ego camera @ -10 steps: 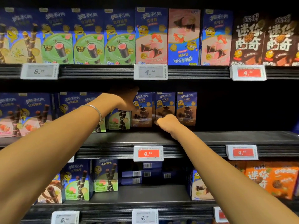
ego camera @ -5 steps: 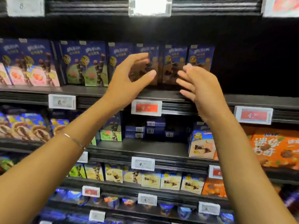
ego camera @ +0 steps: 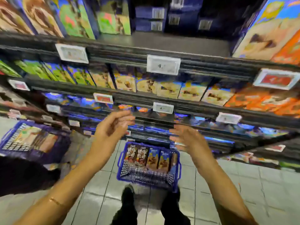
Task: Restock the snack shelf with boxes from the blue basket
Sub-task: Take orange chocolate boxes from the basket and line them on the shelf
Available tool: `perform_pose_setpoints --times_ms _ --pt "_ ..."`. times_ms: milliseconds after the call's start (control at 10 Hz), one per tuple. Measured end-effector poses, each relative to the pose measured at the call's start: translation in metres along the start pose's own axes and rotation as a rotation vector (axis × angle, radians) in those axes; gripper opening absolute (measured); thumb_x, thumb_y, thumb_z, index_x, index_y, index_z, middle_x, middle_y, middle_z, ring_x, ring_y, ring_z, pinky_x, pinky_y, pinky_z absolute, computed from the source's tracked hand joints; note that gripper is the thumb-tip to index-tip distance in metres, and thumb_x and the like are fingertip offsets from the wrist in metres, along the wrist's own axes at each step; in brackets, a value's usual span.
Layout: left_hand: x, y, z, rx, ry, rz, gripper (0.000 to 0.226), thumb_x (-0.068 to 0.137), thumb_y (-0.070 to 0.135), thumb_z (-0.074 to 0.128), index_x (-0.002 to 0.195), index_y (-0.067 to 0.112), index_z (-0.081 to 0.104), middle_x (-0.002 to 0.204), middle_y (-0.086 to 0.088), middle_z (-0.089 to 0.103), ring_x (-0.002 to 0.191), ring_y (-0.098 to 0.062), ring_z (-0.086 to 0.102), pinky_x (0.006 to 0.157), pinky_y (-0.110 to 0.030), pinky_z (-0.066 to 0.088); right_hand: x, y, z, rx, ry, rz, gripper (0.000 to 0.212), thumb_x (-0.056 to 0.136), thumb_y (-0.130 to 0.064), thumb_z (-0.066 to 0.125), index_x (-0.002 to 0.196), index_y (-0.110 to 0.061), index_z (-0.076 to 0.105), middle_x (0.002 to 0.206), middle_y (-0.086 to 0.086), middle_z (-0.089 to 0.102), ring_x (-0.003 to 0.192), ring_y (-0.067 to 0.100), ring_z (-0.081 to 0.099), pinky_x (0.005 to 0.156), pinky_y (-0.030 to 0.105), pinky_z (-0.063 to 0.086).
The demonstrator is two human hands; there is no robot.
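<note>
a supermarket snack aisle is shown.
shelves [ego camera: 162, 44] are packed with snack boxes [ego camera: 168, 90] and edged with price tags [ego camera: 163, 64] above tiled floor [ego camera: 259, 184].

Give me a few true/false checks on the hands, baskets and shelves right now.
1. The left hand holds a box. False: it and the right hand are both empty, fingers loose.
2. The basket by the feet is empty. False: boxes stand in it.
3. That basket sits on the floor. True.
4. A second blue basket is off to the left. True.
5. The top shelf is full across. False: its middle is bare.
</note>
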State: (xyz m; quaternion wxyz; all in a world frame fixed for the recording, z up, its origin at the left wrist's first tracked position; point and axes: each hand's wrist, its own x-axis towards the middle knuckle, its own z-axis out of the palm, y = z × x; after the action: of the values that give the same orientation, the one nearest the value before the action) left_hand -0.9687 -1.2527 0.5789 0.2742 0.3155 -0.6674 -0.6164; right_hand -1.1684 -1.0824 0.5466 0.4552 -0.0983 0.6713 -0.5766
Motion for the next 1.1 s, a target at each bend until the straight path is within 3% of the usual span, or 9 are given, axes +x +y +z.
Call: perform_pose_setpoints --times_ms 100,300,400,500,600,800,900,1000,1100 --pt "-0.014 -0.082 -0.007 0.040 -0.040 -0.236 0.028 0.101 0.007 0.061 0.128 -0.001 0.064 0.120 -0.016 0.074 0.116 -0.034 0.069 0.105 -0.048 0.053 0.016 0.087 0.018 -0.014 0.114 0.230 0.017 0.103 -0.018 0.054 0.113 -0.010 0.066 0.123 0.018 0.069 0.106 0.031 0.067 0.070 0.027 0.054" --pt "-0.042 -0.182 0.001 0.086 -0.105 -0.492 0.026 0.107 0.007 0.054 0.128 -0.003 0.066 0.123 -0.031 0.069 0.112 -0.041 0.069 0.101 -0.056 0.054 0.057 0.238 0.025 -0.162 0.145 0.499 0.037 0.101 -0.025 0.057 0.125 0.002 0.063 0.128 0.023 0.065 0.120 0.041 0.061 0.068 0.024 0.052" --pt "-0.042 -0.260 0.014 0.055 -0.070 -0.537 0.021 0.107 0.009 0.055 0.123 0.007 0.069 0.124 -0.020 0.072 0.118 -0.033 0.069 0.106 -0.049 0.054 0.095 0.310 0.009 -0.213 0.253 0.557 0.039 0.100 -0.027 0.059 0.125 0.003 0.063 0.126 0.023 0.066 0.117 0.038 0.063 0.065 0.025 0.052" --pt "-0.033 -0.348 0.036 0.081 -0.075 -0.520 0.018 0.107 0.009 0.056 0.110 0.019 0.070 0.113 -0.009 0.077 0.109 -0.015 0.073 0.097 -0.036 0.052 0.153 0.392 -0.014 -0.354 0.312 0.553 0.043 0.098 -0.033 0.059 0.124 0.001 0.065 0.121 0.021 0.068 0.112 0.036 0.066 0.086 0.036 0.054" --pt "-0.023 -0.444 0.059 0.060 -0.098 -0.546 0.013 0.107 0.017 0.059 0.110 0.021 0.070 0.121 -0.012 0.075 0.122 -0.034 0.069 0.105 -0.046 0.052 0.210 0.472 -0.036 -0.527 0.498 0.409 0.027 0.097 -0.021 0.060 0.113 -0.001 0.066 0.112 0.026 0.069 0.108 0.040 0.065 0.076 0.030 0.044" --pt "-0.013 -0.593 0.088 0.074 -0.173 -0.463 0.015 0.107 0.020 0.057 0.114 0.020 0.071 0.119 -0.006 0.077 0.098 -0.011 0.076 0.089 -0.035 0.056 0.273 0.613 -0.057 -1.195 0.595 0.099 0.060 0.083 -0.040 0.068 0.131 -0.006 0.055 0.123 0.020 0.052 0.111 0.041 0.052 0.089 0.044 0.046" --pt "-0.022 -0.624 0.103 0.076 -0.210 -0.433 0.017 0.106 0.015 0.058 0.114 0.008 0.071 0.121 -0.011 0.076 0.104 -0.018 0.075 0.091 -0.032 0.056 0.286 0.648 -0.053 -1.276 0.696 -0.095 0.064 0.078 -0.033 0.071 0.138 -0.019 0.052 0.130 0.021 0.050 0.107 0.042 0.052 0.085 0.050 0.046" --pt "-0.030 -0.634 0.119 0.037 -0.196 -0.450 0.013 0.106 0.011 0.059 0.105 0.008 0.071 0.117 -0.012 0.076 0.101 -0.023 0.075 0.088 -0.033 0.060 0.294 0.661 -0.048 -1.154 0.747 -0.202 0.067 0.080 -0.021 0.069 0.144 -0.021 0.050 0.133 0.020 0.051 0.112 0.042 0.051 0.087 0.051 0.042" --pt "-0.033 -0.629 0.130 -0.017 -0.200 -0.489 0.022 0.105 0.020 0.060 0.110 0.001 0.072 0.108 -0.013 0.079 0.077 -0.008 0.075 0.064 -0.018 0.057 0.289 0.650 -0.055 -0.736 0.837 -0.329 0.056 0.086 -0.009 0.064 0.140 -0.006 0.050 0.129 0.020 0.057 0.120 0.041 0.051 0.099 0.050 0.039"
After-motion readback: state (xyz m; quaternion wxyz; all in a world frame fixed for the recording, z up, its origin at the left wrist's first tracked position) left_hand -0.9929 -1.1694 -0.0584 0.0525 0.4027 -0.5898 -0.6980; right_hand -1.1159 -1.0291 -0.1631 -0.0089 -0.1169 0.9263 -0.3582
